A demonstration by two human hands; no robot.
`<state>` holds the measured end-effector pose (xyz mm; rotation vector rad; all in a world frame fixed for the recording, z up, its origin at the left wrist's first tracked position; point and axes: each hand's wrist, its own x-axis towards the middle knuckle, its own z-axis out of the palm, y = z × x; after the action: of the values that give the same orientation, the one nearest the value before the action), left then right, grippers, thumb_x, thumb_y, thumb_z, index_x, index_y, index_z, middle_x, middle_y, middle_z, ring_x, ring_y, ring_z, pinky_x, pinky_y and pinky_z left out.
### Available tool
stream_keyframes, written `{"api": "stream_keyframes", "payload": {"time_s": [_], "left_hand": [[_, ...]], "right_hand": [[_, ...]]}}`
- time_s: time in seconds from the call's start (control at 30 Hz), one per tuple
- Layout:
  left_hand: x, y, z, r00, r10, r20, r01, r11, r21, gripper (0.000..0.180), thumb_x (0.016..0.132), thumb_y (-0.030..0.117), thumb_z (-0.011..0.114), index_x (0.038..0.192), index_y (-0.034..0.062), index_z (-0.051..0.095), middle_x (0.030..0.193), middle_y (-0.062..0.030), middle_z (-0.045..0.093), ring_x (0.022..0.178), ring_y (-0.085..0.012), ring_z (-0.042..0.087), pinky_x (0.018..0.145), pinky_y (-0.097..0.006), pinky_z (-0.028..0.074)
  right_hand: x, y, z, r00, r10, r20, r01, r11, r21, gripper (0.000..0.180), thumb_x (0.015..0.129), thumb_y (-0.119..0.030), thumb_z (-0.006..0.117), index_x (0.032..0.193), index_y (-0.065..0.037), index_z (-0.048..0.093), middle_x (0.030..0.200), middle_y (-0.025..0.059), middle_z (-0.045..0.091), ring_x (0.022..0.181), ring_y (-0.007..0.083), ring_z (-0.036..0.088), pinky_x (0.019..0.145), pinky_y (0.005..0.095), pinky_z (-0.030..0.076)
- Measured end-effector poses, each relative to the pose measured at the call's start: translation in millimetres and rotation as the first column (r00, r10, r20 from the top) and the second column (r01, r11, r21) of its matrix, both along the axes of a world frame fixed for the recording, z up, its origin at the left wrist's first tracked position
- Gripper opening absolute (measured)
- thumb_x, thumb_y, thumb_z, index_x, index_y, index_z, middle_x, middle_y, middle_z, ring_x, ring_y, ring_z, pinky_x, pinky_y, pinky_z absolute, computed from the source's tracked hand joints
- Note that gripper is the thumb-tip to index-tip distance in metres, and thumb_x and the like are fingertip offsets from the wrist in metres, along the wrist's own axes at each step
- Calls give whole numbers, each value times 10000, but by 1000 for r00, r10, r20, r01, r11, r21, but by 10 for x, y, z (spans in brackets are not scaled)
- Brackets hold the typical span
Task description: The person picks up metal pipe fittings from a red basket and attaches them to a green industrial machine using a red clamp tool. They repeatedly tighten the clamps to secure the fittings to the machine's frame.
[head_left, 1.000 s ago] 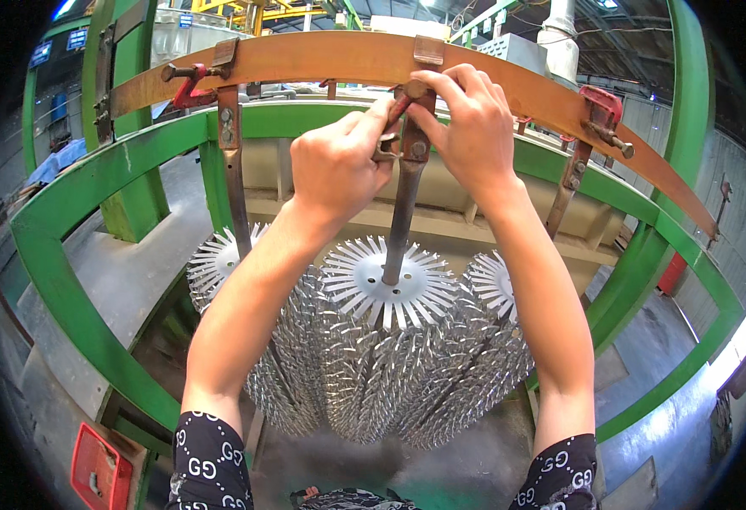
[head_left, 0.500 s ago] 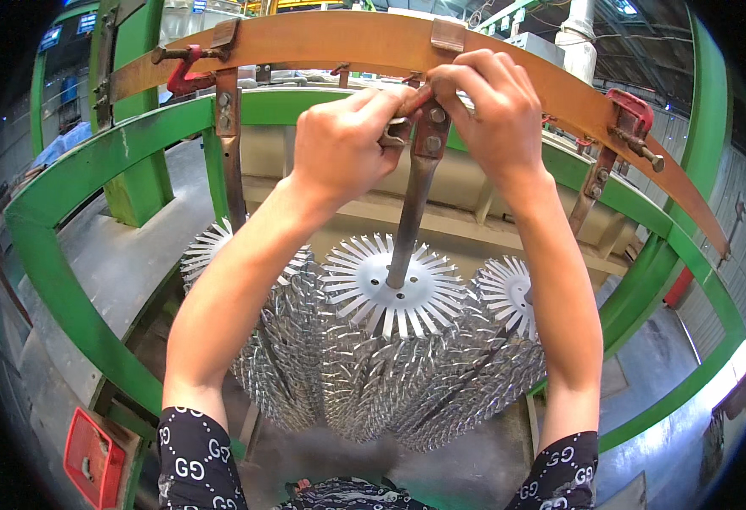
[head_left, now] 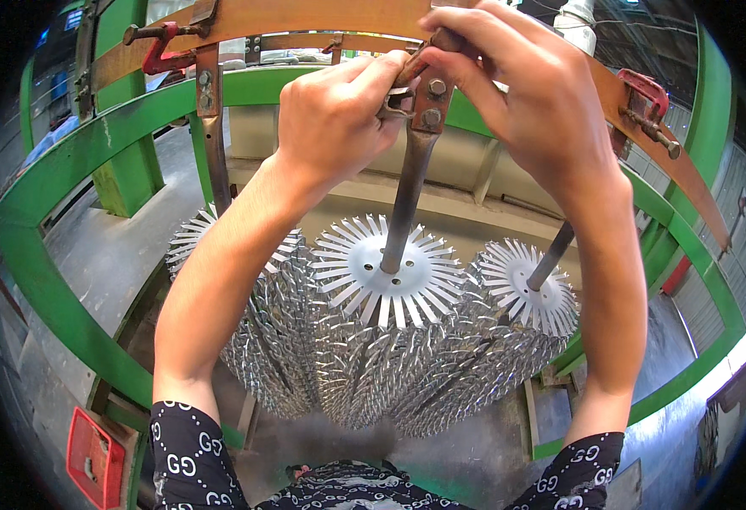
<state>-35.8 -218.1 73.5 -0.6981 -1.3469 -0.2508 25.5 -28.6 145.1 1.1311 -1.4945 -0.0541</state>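
Observation:
My left hand (head_left: pixel 330 127) is closed around a small, worn, brownish metal clamp (head_left: pixel 398 104) at the top of the middle hanging rod (head_left: pixel 407 200). My right hand (head_left: pixel 543 98) pinches the clamp's upper end between thumb and fingers, close to the curved orange beam (head_left: pixel 313 24). Just beneath, a bolted plate (head_left: pixel 429 106) joins the rod to its upper end. From the rod hangs a tall stack of silver toothed discs (head_left: pixel 386 270). Similar stacks hang on both sides, the left one partly behind my left forearm. My fingers hide much of the clamp.
Red C-clamps grip the beam at left (head_left: pixel 161 49) and right (head_left: pixel 647 98). A green rail (head_left: pixel 59 280) curves around the hanging stacks. At lower left sits a red plastic basket (head_left: pixel 93 459) with small parts. A green post (head_left: pixel 713 102) stands at right.
The view has shifted closer to the beam. My right hand has turned and moved right, its fingers reaching over the clamp's end; my left hand stays closed on the clamp.

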Motion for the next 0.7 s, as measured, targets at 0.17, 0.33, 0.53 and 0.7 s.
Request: {"api": "stream_keyframes", "payload": {"time_s": [0.17, 0.33, 0.53, 0.7], "left_hand": [[-67, -32, 59, 1000, 22, -2, -22, 999, 28, 276, 818, 115, 769, 1085, 87, 703, 902, -79, 739, 727, -274, 716, 611, -352, 557], [-20, 78, 137, 1000, 12, 21, -13, 999, 46, 290, 823, 128, 745, 1109, 116, 701, 911, -83, 735, 746, -280, 714, 627, -354, 561], [-18, 58, 223, 999, 5, 44, -7, 999, 41, 337, 800, 98, 733, 1133, 124, 692, 932, -83, 731, 763, -298, 712, 650, -376, 568], [-37, 22, 205, 999, -6, 43, 4, 999, 47, 327, 806, 78, 718, 1129, 121, 693, 949, -83, 729, 780, -301, 709, 654, -379, 566]], "right_hand": [[-138, -127, 11, 961, 175, -213, -195, 978, -76, 181, 907, -178, 658, 1029, -50, 697, 727, 142, 640, 689, 281, 650, 736, 373, 527], [-154, 196, -6, 995, -100, 14, 101, 982, -160, 277, 831, -104, 760, 1093, -50, 685, 950, 74, 672, 881, 225, 665, 784, 357, 523], [-505, 144, -34, 985, -135, -109, 102, 958, -268, 262, 806, -189, 800, 985, -41, 678, 919, 50, 672, 832, 234, 661, 762, 369, 511], [-618, 112, -11, 971, -103, -217, 39, 959, -280, 232, 802, -225, 801, 854, -38, 676, 875, 46, 651, 820, 255, 634, 752, 390, 487]]}}
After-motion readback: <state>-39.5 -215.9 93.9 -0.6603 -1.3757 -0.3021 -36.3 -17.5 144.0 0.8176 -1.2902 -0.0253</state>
